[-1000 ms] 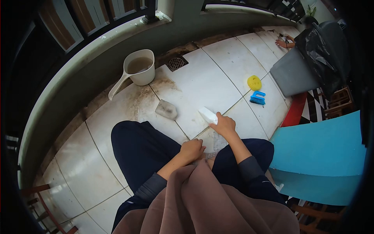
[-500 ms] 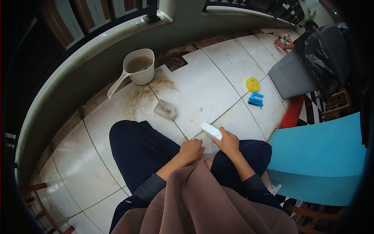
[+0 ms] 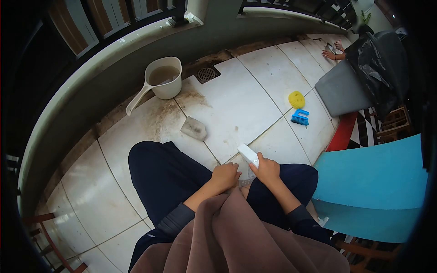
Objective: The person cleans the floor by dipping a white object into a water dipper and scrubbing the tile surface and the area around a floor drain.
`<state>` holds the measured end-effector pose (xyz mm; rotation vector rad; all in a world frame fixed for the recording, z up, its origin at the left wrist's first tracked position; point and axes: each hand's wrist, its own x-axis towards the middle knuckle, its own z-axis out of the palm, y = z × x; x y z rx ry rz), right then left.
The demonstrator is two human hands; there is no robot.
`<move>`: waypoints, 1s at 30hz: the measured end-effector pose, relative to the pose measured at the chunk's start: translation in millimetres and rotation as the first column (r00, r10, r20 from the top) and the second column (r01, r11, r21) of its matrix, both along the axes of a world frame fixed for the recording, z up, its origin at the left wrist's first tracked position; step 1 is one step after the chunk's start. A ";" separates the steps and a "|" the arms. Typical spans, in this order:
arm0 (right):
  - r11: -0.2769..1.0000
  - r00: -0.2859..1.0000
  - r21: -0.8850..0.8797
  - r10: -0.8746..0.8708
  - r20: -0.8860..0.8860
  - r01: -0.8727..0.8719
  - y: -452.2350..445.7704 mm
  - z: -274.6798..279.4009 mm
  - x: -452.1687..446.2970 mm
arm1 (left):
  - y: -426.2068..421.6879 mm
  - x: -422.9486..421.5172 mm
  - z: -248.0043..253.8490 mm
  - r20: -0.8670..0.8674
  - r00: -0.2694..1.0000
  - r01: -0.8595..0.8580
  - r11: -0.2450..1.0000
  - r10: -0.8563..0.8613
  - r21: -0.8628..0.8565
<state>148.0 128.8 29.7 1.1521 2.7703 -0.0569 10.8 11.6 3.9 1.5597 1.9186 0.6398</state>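
One brush (image 3: 300, 119), one yellow scrubber (image 3: 297, 99) lying right of dipper (image 3: 169, 89); right hand (image 3: 267, 170) gripping one white block (image 3: 247, 154), left hand (image 3: 224, 176) resting curled.

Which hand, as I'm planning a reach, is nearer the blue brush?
Right. The right hand, holding a white object, is below and left of the blue brush in the picture; the left hand is farther left.

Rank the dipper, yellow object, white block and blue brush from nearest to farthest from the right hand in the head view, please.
1. White block: held in the right hand.
2. Blue brush: ahead and to the right.
3. Yellow object: just beyond the brush.
4. Dipper: far left, by the wall.
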 end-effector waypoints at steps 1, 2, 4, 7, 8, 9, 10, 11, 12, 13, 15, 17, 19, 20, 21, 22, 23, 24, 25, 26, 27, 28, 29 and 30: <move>1.000 1.000 -0.002 0.002 0.016 -0.002 -2.2 0.4 6.4 | 0.7 1.3 0.5 0.002 1.000 0.003 1.000 -0.003 -0.002; 1.000 1.000 -0.004 -0.009 0.011 0.009 -1.2 -2.5 5.2 | 1.1 2.6 0.5 0.002 1.000 0.011 1.000 -0.011 -0.005; 0.999 0.999 -0.008 -0.036 -0.003 0.036 3.8 -8.6 -9.4 | 0.2 4.0 -1.6 0.001 1.000 0.022 1.000 -0.022 -0.019; 0.999 0.995 0.006 -0.052 -0.088 0.052 17.8 -20.5 -43.0 | -0.3 3.7 0.2 -0.006 1.000 0.022 0.999 -0.023 -0.039; 0.999 0.995 -0.001 -0.054 -0.089 0.055 21.1 -21.9 -47.3 | -1.4 2.8 1.3 -0.010 1.000 0.018 0.999 -0.018 -0.048; 0.998 0.994 -0.006 -0.057 -0.090 0.057 23.5 -22.9 -51.4 | -2.8 1.7 1.9 -0.014 1.000 0.017 0.999 -0.017 -0.051; 0.998 0.994 -0.008 -0.059 -0.090 0.058 24.7 -22.5 -53.3 | -2.7 1.0 2.6 -0.015 1.000 0.015 0.999 -0.016 -0.050; 0.999 0.996 -0.007 -0.052 -0.077 0.052 22.9 -20.3 -47.5 | -2.0 0.4 3.1 -0.015 1.000 0.011 0.999 -0.012 -0.048; 0.999 0.997 -0.005 -0.043 -0.064 0.042 19.3 -16.8 -35.7 | -1.0 -0.7 2.3 -0.014 1.000 0.014 0.999 -0.014 -0.036; 1.000 0.998 -0.005 -0.031 -0.048 0.031 14.8 -13.3 -24.5 | -1.2 -0.9 0.3 -0.010 1.000 0.014 1.000 -0.014 -0.026; 0.999 0.999 -0.029 -0.032 0.008 0.032 2.3 -2.2 -1.8 | -1.1 -1.1 -1.8 -0.004 1.000 0.007 1.000 -0.007 -0.011; 0.999 0.999 -0.037 -0.033 0.034 0.034 1.3 -0.9 2.5 | -1.7 1.6 -3.3 0.001 1.000 -0.001 1.000 0.001 -0.004; 0.999 0.999 -0.028 -0.044 0.019 0.045 6.7 -8.2 -4.7 | -2.3 3.0 -2.2 0.003 1.000 0.008 1.000 -0.008 -0.024; 0.999 0.999 -0.018 -0.052 -0.009 0.052 11.1 -13.5 -13.4 | -2.4 3.5 -1.7 0.001 1.000 0.015 0.999 -0.015 -0.032; 0.998 0.998 -0.006 -0.058 -0.040 0.057 17.9 -19.7 -27.1 | -2.5 3.3 -1.7 -0.003 1.000 0.012 0.999 -0.013 -0.030; 0.998 0.996 0.006 -0.060 -0.071 0.061 24.0 -23.2 -36.4 | -3.0 3.0 -1.6 -0.007 1.000 0.007 1.000 -0.008 -0.029; 0.998 0.994 0.005 -0.062 -0.086 0.063 28.9 -24.3 -41.2 | -4.0 2.7 -1.4 -0.011 1.000 0.000 1.000 0.000 -0.028; 0.998 0.993 0.002 -0.065 -0.101 0.066 31.7 -25.4 -45.8 | -5.4 1.7 -0.9 -0.015 1.000 0.002 0.999 -0.002 -0.039; 0.998 0.991 0.001 -0.068 -0.117 0.069 32.6 -25.7 -48.2 | -5.6 0.3 -0.4 -0.019 1.000 0.005 0.999 -0.005 -0.047; 0.998 0.993 0.000 -0.065 -0.097 0.065 30.5 -23.7 -42.6 | -4.8 -0.2 0.1 -0.020 1.000 0.007 0.999 -0.008 -0.052; 0.998 0.995 0.001 -0.059 -0.079 0.060 27.0 -20.1 -31.8 | -3.3 -1.0 0.0 -0.017 1.000 0.011 0.999 -0.011 -0.050; 0.999 0.997 0.000 -0.050 -0.059 0.051 22.8 -16.4 -21.2 | -2.7 -1.1 -0.9 -0.012 1.000 0.011 0.999 -0.012 -0.048; 0.999 0.999 -0.008 -0.047 -0.028 0.046 17.2 -11.0 -10.0 | -2.7 -1.0 -2.0 -0.003 1.000 0.010 0.999 -0.011 -0.049; 0.999 0.999 -0.018 -0.043 0.004 0.043 10.5 -4.4 2.4 | -2.6 -0.7 -2.9 -0.004 1.000 0.005 0.999 -0.005 -0.036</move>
